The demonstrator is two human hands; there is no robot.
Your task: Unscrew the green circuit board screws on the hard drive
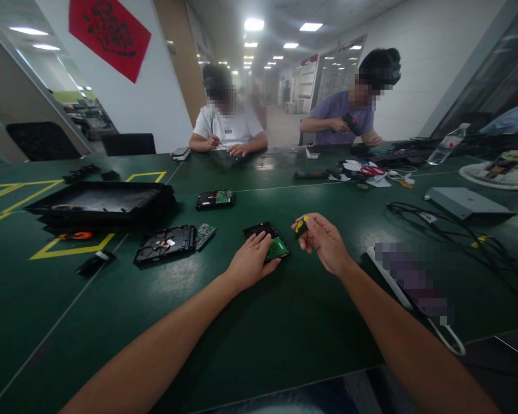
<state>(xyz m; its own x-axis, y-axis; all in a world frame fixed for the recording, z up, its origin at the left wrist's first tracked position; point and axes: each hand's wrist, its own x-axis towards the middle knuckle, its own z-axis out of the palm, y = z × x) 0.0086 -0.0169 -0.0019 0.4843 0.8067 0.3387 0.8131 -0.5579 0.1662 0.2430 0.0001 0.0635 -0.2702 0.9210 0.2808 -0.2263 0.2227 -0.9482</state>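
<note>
A hard drive (278, 247) with a green circuit board lies on the green table in front of me. My left hand (255, 253) rests over it, fingers stretched out flat and covering much of its top. Just right of the drive, my right hand (326, 241) is raised and closed around a small black-and-yellow screwdriver (301, 226). Only part of its handle shows; I see no shaft or tip. To the left sit another hard drive (166, 244) and a loose circuit board (205, 236). A third hard drive (216, 199) lies farther back.
Stacked black trays (103, 198) and an orange-handled tool (76, 236) are at the left. A phone (410, 282), black cables (440, 230), a grey metal box (468, 202) and a water bottle (449, 145) occupy the right. Two people sit across the table.
</note>
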